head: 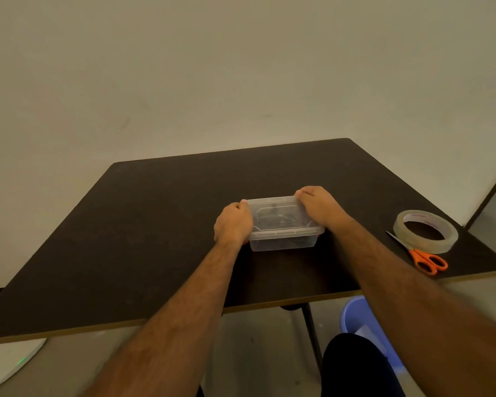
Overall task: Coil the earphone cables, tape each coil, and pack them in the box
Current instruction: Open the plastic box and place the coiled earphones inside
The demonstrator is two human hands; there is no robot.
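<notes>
The clear plastic box [284,227] sits mid-table [126,224] with its lid on, the left hand [233,224] curled over its left end and the right hand [317,206] pressing down on the far right corner. It looks light, thin-walled and slippery, so the rims are the place to grip; dark shapes inside may be the coiled cables, though it's hard to tell.

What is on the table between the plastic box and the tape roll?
Only the person's right forearm crosses it; the table there is bare, per the head view.
</notes>
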